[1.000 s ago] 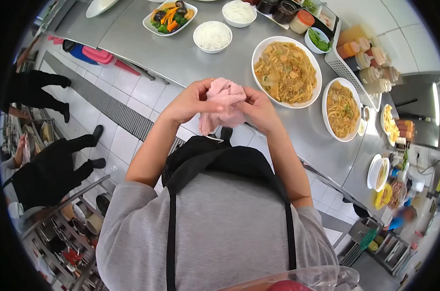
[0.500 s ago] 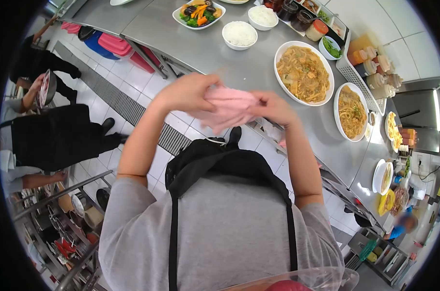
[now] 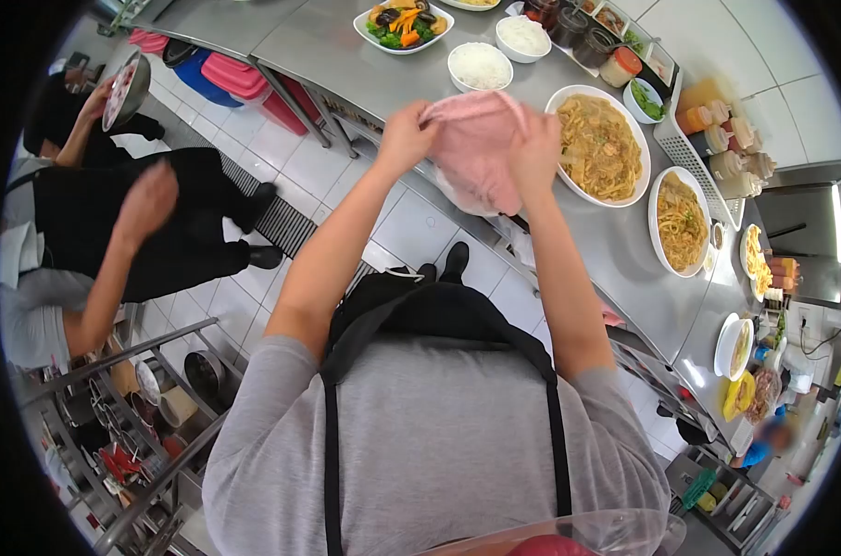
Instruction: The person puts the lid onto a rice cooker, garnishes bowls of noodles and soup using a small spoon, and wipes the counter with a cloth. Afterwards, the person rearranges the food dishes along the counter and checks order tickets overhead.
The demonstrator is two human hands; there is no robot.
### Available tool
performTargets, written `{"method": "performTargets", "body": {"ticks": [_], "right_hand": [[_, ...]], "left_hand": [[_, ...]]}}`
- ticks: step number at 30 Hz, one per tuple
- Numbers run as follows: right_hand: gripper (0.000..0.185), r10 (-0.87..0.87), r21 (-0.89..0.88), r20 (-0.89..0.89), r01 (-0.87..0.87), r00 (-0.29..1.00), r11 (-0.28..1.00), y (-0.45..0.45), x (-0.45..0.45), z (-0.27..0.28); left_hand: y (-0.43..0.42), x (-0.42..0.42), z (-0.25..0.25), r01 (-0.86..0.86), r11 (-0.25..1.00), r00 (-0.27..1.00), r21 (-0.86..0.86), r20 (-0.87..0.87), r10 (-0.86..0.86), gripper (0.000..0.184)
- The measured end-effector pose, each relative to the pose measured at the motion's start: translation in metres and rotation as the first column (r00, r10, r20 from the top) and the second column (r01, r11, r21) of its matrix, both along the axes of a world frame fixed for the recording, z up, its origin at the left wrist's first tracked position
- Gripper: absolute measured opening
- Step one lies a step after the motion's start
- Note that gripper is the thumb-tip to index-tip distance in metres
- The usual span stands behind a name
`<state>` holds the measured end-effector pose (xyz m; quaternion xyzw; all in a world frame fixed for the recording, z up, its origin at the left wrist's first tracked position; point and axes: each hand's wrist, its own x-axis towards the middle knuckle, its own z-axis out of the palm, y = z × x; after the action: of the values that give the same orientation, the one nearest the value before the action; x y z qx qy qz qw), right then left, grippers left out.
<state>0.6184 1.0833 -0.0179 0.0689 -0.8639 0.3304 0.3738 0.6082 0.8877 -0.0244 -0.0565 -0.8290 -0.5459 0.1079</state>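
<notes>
A pink cloth [image 3: 476, 153] is stretched between my two hands, spread out in front of the steel counter's edge. My left hand [image 3: 408, 137] pinches its left upper corner. My right hand [image 3: 535, 153] grips the right side, slightly blurred, with its fingertips partly hidden. Close beyond the cloth stands a bowl of white rice [image 3: 481, 69]. Right beside my right hand lies a large oval plate of noodles [image 3: 602, 146].
The steel counter [image 3: 295, 42] bears a vegetable dish [image 3: 403, 25], a second rice bowl [image 3: 523, 38], another noodle plate [image 3: 677, 221] and sauce bottles [image 3: 717, 139]. On the left, a co-worker in a black apron [image 3: 152, 222] stands near a metal rack [image 3: 161, 371]; another person's hand holds a metal bowl [image 3: 127, 90].
The bunched cloth is now opened out flat, and both hands have moved slightly right and toward the counter. The co-worker on the left has come nearer with one arm raised.
</notes>
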Motion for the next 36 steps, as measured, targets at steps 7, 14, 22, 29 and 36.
{"method": "performTargets", "body": {"ticks": [7, 14, 22, 29, 36], "right_hand": [[0.020, 0.451, 0.141, 0.609, -0.649, 0.652, 0.748, -0.061, 0.061, -0.044], [0.046, 0.958, -0.946, 0.286, -0.159, -0.006, 0.282, -0.046, 0.038, 0.017], [0.059, 0.925, -0.980, 0.179, -0.024, 0.336, 0.199, -0.027, 0.033, 0.046], [0.029, 0.478, -0.088, 0.575, -0.530, 0.664, 0.843, 0.003, 0.057, 0.060], [0.018, 0.463, -0.136, 0.478, -0.458, 0.746, 0.878, -0.004, 0.104, 0.060]], "left_hand": [[-0.100, 0.051, -0.026, 0.214, 0.939, 0.917, -0.268, 0.388, -0.098, 0.019], [-0.151, 0.083, 0.013, 0.060, 0.833, 0.814, 0.551, 0.456, -0.360, 0.026], [-0.098, 0.076, 0.034, 0.042, 0.737, 0.916, 0.675, 0.268, -0.298, 0.069], [-0.083, 0.072, 0.074, 0.218, 0.974, 0.957, -0.058, 0.209, -0.202, 0.039], [-0.043, 0.058, 0.035, -0.147, 0.853, 0.982, -0.501, -0.176, 0.066, 0.023]]}}
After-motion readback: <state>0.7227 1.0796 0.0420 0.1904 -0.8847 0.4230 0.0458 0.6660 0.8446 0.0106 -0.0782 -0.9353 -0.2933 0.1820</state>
